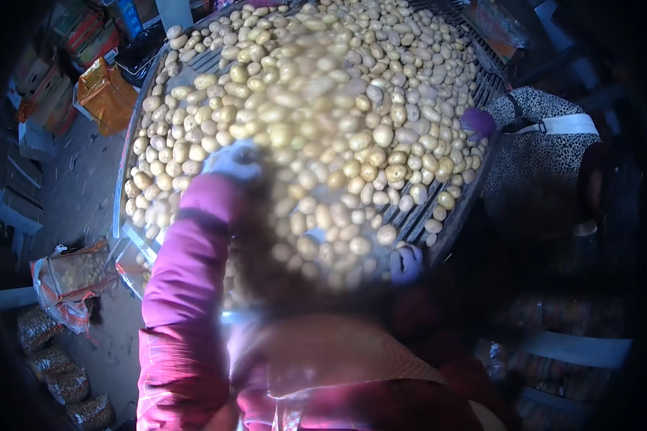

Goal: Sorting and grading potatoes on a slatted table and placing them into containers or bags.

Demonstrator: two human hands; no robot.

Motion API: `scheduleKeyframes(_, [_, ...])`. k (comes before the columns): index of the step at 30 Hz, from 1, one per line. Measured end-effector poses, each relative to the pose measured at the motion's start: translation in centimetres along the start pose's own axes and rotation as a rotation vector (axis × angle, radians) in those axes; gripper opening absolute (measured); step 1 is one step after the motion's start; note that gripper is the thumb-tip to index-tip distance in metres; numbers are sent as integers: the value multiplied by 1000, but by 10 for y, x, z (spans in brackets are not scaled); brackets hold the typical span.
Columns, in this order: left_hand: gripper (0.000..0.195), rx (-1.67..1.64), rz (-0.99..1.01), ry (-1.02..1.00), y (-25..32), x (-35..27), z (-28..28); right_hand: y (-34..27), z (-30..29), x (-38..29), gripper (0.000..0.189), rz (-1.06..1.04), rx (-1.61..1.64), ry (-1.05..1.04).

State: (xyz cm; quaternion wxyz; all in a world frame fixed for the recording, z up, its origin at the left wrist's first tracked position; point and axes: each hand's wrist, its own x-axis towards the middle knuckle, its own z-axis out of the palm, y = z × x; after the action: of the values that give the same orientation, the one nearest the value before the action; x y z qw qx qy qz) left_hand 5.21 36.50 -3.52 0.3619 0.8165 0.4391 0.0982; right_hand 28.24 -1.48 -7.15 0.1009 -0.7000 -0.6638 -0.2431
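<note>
A wide heap of potatoes (356,141) covers a slatted sorting table (407,220) before me. My left hand (234,160), in a pale glove at the end of a purple-pink sleeve, reaches out onto the potatoes left of the middle. Its fingers are washed out by glare, so whether it grips a potato is unclear. Close to the near right edge of the table is my right hand (406,263) in a purple glove, its fingers bent beside the slats. The palm is hidden. A blurred patch veils the middle of the heap.
To the right a person in a spotted garment (550,145) rests a purple-gloved hand (477,124) at the table's edge. On the left are an orange bag (107,97), stacked boxes (48,97), a clear bag of potatoes (75,275) and several filled sacks (67,385) on the floor.
</note>
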Motion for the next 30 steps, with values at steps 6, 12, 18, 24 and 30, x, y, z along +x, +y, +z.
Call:
scheduleKeyframes(6, [13,-965,-32,-3,-33,-80,19,-7,-15,-3,21,717,375,-412])
scheduleKeyframes(12, [16,-995,-200,-83,8,-140,-24,-3,0,-17,26,639,394,-400])
scheduleKeyframes(18, [22,-541,27,77,-42,-160,-11,6,7,-22,24,456,310,-326])
scheduleKeyframes(24, [61,323,228,294,-24,-137,4,3,5,-21,23,596,286,-382])
scheduleKeyframes(30, [39,403,138,138,-16,-110,1,0,1,-18,25,622,329,-381])
